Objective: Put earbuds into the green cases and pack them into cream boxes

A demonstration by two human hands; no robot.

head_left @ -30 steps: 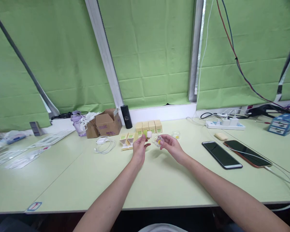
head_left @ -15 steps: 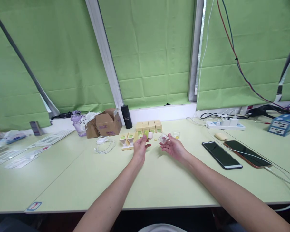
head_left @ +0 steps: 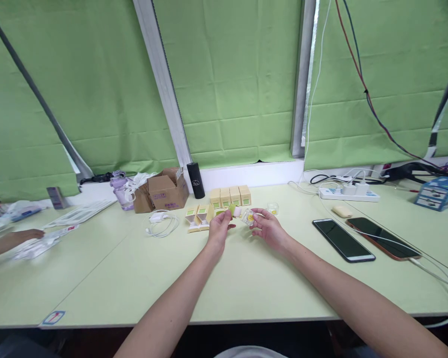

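My left hand [head_left: 218, 231] pinches a small green-and-pink object [head_left: 237, 212] between thumb and fingertips; its exact kind is too small to make out. Close to its right, a small clear plastic case [head_left: 248, 217] with a yellow spot on it or in it is gripped by the fingers of my right hand [head_left: 270, 229]. The two held things are nearly touching. Behind my right hand lies another clear round container [head_left: 273, 208] with something yellow inside. Small open-fronted cream boxes [head_left: 197, 216] stand left of my left hand, and a row of closed ones [head_left: 239, 195] sits behind.
A cardboard box [head_left: 168, 190], a black cylinder [head_left: 196, 180] and a purple bottle [head_left: 121, 191] stand at the back. A charger cable [head_left: 163, 223] is coiled at left. Two phones [head_left: 343, 240] and a power strip [head_left: 353, 194] lie at right. Another person's hand [head_left: 26, 235] touches white packets at far left.
My right hand has turned the clear case, so its yellow spot now shows. The green-and-pink object has shifted slightly right, toward the case. Another person's arm has entered at far left.
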